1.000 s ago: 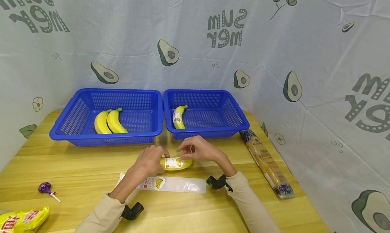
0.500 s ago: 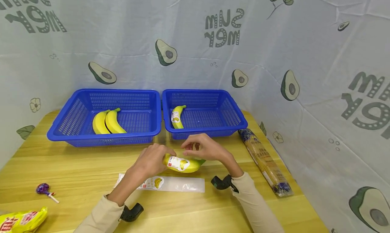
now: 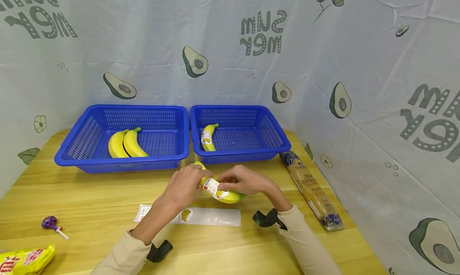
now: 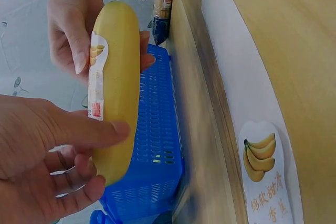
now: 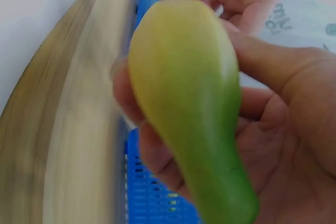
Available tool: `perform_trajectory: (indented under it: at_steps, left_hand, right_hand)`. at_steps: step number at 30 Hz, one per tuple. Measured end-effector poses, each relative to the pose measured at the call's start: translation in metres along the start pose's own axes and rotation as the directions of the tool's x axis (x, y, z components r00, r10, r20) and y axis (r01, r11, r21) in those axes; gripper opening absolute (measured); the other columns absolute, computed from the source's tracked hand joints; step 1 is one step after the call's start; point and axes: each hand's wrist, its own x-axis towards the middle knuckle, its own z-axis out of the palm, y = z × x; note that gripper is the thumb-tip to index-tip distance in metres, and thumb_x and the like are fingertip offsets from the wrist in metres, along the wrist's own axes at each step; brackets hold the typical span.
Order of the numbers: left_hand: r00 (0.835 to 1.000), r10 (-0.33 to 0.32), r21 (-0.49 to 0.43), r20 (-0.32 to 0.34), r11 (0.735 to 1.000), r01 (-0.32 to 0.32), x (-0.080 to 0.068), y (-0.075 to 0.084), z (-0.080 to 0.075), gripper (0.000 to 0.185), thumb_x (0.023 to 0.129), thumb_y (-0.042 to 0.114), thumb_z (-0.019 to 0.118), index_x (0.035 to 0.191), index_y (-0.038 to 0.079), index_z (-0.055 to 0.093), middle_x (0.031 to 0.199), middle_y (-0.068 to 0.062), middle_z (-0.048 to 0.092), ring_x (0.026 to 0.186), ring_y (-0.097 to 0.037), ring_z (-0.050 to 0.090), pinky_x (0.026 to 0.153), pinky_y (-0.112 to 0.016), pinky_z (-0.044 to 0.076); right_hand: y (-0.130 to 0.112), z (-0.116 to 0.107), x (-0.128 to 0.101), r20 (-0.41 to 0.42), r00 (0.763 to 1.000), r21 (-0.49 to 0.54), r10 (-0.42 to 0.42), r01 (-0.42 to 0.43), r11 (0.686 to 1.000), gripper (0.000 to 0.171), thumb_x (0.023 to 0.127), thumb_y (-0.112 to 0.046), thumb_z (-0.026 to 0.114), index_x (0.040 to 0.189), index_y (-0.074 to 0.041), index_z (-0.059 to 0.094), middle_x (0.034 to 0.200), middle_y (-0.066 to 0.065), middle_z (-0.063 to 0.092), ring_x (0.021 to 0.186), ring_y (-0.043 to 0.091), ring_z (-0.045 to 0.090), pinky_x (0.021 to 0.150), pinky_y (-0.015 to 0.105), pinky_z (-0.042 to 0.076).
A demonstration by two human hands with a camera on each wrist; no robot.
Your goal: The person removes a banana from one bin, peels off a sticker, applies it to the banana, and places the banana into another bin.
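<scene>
A yellow banana [image 3: 232,196] with a green stem end is held between both hands, raised over the table. A white label [image 3: 212,186] printed with bananas is stuck along its side. My left hand [image 3: 185,184] grips the banana's far end, thumb across it in the left wrist view. My right hand [image 3: 248,180] holds the stem half, with its thumb at the label and fingers curled behind the banana [image 5: 189,93]. Below them lies a clear-white label strip [image 3: 219,216], bearing more banana labels [image 4: 262,166], partly hidden by the left forearm.
Behind the hands stand two blue baskets: the left basket [image 3: 169,160] holds two bananas [image 3: 125,144], the right basket [image 3: 244,155] one labelled banana [image 3: 208,137]. A pasta packet [image 3: 312,190] lies at right. A lollipop [image 3: 50,223] and a yellow packet [image 3: 30,260] lie at left.
The banana has been lifted from the table and tilted, its left end now pointing up toward the baskets. My right hand has come down from above the banana and taken hold of it.
</scene>
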Motion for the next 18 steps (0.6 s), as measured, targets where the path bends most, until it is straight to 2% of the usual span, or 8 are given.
perform_trajectory:
  at_steps: [3, 5, 7, 10, 12, 15, 16, 18]
  left_hand:
    - [0.999, -0.033, -0.074, -0.028, 0.997, 0.031, 0.0, -0.001, -0.002, 0.054, 0.078, -0.015, 0.086, 0.127, 0.006, 0.075, 0.084, 0.0, 0.067, 0.082, -0.019, 0.063, 0.066, -0.036, 0.056]
    - [0.996, -0.067, -0.149, -0.057, 0.987, 0.058, 0.0, -0.004, -0.003, 0.051, 0.079, -0.012, 0.089, 0.125, 0.003, 0.072, 0.09, -0.004, 0.071, 0.086, -0.021, 0.067, 0.073, -0.038, 0.06]
    - [0.99, -0.111, -0.242, -0.087, 0.966, 0.087, 0.002, -0.008, -0.004, 0.041, 0.08, -0.01, 0.088, 0.116, 0.0, 0.071, 0.094, -0.01, 0.074, 0.088, -0.025, 0.071, 0.078, -0.041, 0.062]
    - [0.976, -0.197, -0.381, -0.09, 0.913, 0.149, 0.004, -0.013, -0.006, 0.024, 0.088, -0.006, 0.085, 0.108, -0.005, 0.071, 0.098, -0.016, 0.077, 0.089, -0.029, 0.076, 0.083, -0.042, 0.065]
    - [0.962, -0.267, -0.453, -0.062, 0.866, 0.212, 0.006, -0.016, -0.005, 0.021, 0.093, -0.001, 0.081, 0.111, -0.008, 0.073, 0.102, -0.018, 0.078, 0.093, -0.032, 0.078, 0.084, -0.042, 0.066]
    - [0.934, -0.358, -0.536, -0.001, 0.789, 0.302, 0.008, -0.018, -0.003, 0.033, 0.1, 0.006, 0.075, 0.128, -0.011, 0.07, 0.115, -0.022, 0.078, 0.105, -0.036, 0.078, 0.091, -0.044, 0.065]
    - [0.921, -0.388, -0.569, 0.022, 0.753, 0.331, 0.009, -0.018, -0.002, 0.038, 0.102, 0.007, 0.073, 0.134, -0.011, 0.067, 0.12, -0.023, 0.077, 0.109, -0.038, 0.077, 0.094, -0.045, 0.064]
    - [0.897, -0.434, -0.674, 0.082, 0.639, 0.371, 0.011, -0.018, 0.001, 0.046, 0.104, 0.007, 0.069, 0.143, -0.014, 0.058, 0.13, -0.028, 0.072, 0.118, -0.042, 0.073, 0.1, -0.047, 0.062]
  right_hand:
    - [0.0, -0.005, -0.006, -0.032, 0.999, 0.012, 0.043, -0.043, 0.999, 0.023, 0.108, -0.016, 0.067, 0.12, 0.001, 0.077, 0.097, 0.001, 0.076, 0.078, 0.004, 0.062, 0.075, 0.025, 0.058]
    - [-0.001, -0.009, -0.01, -0.05, 0.997, 0.013, 0.06, -0.06, 0.998, 0.025, 0.108, -0.017, 0.067, 0.123, 0.002, 0.077, 0.1, 0.003, 0.077, 0.082, 0.004, 0.066, 0.079, 0.026, 0.061]
    - [-0.001, -0.015, -0.015, -0.057, 0.996, 0.023, 0.071, -0.07, 0.997, 0.027, 0.108, -0.016, 0.067, 0.125, 0.003, 0.076, 0.105, 0.005, 0.079, 0.089, 0.006, 0.07, 0.085, 0.027, 0.062]
    - [0.0, -0.022, -0.02, -0.046, 0.996, 0.038, 0.079, -0.077, 0.996, 0.029, 0.109, -0.016, 0.067, 0.128, 0.005, 0.074, 0.108, 0.007, 0.079, 0.092, 0.009, 0.071, 0.086, 0.028, 0.062]
    - [-0.001, -0.027, -0.023, -0.045, 0.994, 0.064, 0.098, -0.095, 0.993, 0.03, 0.109, -0.015, 0.066, 0.129, 0.006, 0.073, 0.107, 0.008, 0.078, 0.089, 0.01, 0.07, 0.082, 0.027, 0.061]
    - [-0.001, -0.032, -0.025, -0.061, 0.988, 0.123, 0.139, -0.131, 0.984, 0.032, 0.11, -0.014, 0.065, 0.132, 0.008, 0.07, 0.108, 0.009, 0.078, 0.087, 0.013, 0.069, 0.077, 0.027, 0.06]
    - [-0.001, -0.034, -0.025, -0.069, 0.986, 0.144, 0.155, -0.144, 0.979, 0.032, 0.11, -0.013, 0.064, 0.133, 0.008, 0.069, 0.108, 0.01, 0.077, 0.087, 0.014, 0.069, 0.076, 0.027, 0.06]
    - [-0.001, -0.036, -0.024, -0.085, 0.98, 0.177, 0.179, -0.162, 0.971, 0.034, 0.111, -0.013, 0.063, 0.136, 0.009, 0.067, 0.109, 0.011, 0.077, 0.087, 0.017, 0.069, 0.076, 0.03, 0.06]
